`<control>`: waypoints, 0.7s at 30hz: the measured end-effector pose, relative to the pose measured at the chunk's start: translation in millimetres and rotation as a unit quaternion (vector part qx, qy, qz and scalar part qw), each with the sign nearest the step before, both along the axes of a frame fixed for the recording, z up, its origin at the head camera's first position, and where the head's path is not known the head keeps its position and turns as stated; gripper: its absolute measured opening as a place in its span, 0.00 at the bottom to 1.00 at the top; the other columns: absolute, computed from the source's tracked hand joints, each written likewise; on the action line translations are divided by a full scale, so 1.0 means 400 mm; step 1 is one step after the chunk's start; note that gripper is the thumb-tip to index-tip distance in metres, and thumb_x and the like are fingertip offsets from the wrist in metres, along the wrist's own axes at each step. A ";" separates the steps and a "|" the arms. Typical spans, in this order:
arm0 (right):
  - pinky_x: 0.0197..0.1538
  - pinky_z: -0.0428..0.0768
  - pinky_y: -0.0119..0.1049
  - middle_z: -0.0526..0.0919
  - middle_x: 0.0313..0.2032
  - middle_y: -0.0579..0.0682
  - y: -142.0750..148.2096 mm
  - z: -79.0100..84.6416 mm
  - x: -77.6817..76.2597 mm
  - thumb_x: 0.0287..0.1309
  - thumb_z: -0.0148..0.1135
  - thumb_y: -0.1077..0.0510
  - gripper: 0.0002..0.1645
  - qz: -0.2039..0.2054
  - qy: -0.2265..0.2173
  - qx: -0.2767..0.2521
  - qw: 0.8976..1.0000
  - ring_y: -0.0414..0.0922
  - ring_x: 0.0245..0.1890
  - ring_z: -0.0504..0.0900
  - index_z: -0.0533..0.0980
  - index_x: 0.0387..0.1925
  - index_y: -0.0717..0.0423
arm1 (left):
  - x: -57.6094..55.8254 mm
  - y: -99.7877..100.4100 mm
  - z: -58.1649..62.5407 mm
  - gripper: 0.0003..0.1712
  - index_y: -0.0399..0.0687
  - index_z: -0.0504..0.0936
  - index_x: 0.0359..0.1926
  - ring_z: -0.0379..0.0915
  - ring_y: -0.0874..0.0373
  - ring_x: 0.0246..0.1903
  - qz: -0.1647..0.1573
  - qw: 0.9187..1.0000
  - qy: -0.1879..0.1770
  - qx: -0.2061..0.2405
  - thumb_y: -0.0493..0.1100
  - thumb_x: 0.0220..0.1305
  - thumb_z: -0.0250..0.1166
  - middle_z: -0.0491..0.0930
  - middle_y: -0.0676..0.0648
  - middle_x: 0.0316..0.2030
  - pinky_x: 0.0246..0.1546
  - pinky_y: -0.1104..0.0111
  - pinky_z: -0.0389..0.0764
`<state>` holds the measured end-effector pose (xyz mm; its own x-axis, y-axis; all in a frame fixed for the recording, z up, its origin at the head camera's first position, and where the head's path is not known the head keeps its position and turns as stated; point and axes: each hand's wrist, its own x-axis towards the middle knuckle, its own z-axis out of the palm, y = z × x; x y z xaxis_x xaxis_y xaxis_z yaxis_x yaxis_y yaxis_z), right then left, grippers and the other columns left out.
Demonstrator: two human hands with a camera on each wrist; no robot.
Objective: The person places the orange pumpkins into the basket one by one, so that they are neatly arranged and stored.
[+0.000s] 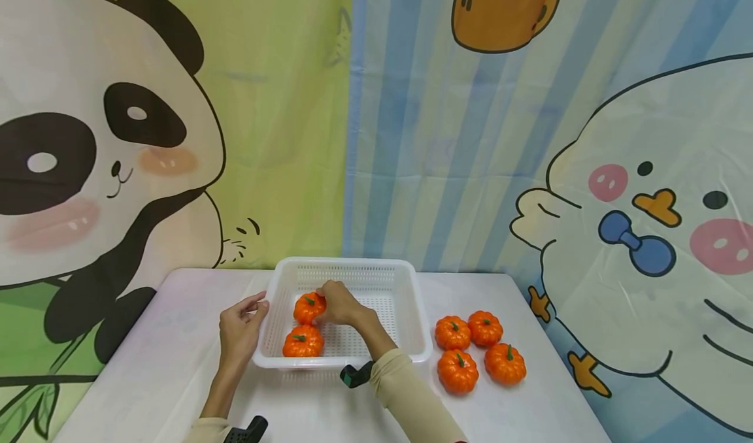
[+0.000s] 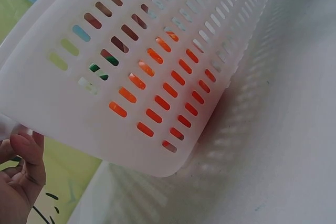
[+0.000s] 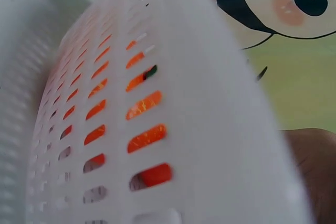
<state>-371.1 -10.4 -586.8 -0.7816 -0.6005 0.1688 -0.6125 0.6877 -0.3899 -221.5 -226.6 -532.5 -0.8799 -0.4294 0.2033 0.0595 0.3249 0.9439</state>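
Note:
A white plastic basket (image 1: 400, 263) with slotted walls stands on the table, two small orange pumpkins inside its left part. My right hand (image 1: 341, 304) reaches over the front wall and grips the farther pumpkin (image 1: 308, 308) from its right side. Just in front of that one lies the nearer pumpkin (image 1: 302, 342). At the basket's left rim, my left hand (image 1: 238, 328) pinches the edge with thumb and fingertips; the left wrist view has these fingers (image 2: 27, 148) at the rim corner. Through the slots in the right wrist view, orange pumpkin skin shows.
To the right of the basket, several more orange pumpkins (image 1: 457, 372) with green stems sit close together on the white table (image 1: 329, 407). Behind the table hangs a printed curtain (image 1: 294, 136) with a panda and a chick.

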 end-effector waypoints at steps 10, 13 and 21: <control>0.72 0.77 0.44 0.87 0.59 0.62 0.041 0.258 0.185 0.50 0.88 0.57 0.42 -0.031 -0.068 -0.013 0.997 0.57 0.61 0.83 0.82 0.64 0.71 | -0.005 0.006 -0.004 0.19 0.40 0.89 0.62 0.77 0.70 0.29 -0.002 1.000 0.001 0.002 0.43 0.76 0.69 0.91 0.33 0.48 0.32 0.79 0.75; 0.72 0.77 0.45 0.87 0.59 0.62 0.057 0.268 0.186 0.51 0.88 0.56 0.43 -0.031 -0.060 -0.016 0.998 0.57 0.61 0.83 0.81 0.65 0.70 | -0.005 0.006 -0.004 0.19 0.40 0.89 0.61 0.77 0.69 0.28 0.003 1.000 -0.001 -0.003 0.44 0.76 0.68 0.91 0.34 0.48 0.31 0.78 0.75; 0.74 0.77 0.52 0.86 0.65 0.61 0.107 0.319 0.190 0.54 0.87 0.56 0.44 -0.031 -0.047 -0.056 0.997 0.59 0.66 0.82 0.79 0.69 0.68 | -0.004 0.000 -0.005 0.19 0.41 0.89 0.62 0.77 0.70 0.29 0.007 1.000 -0.003 -0.010 0.44 0.77 0.68 0.91 0.33 0.49 0.32 0.79 0.76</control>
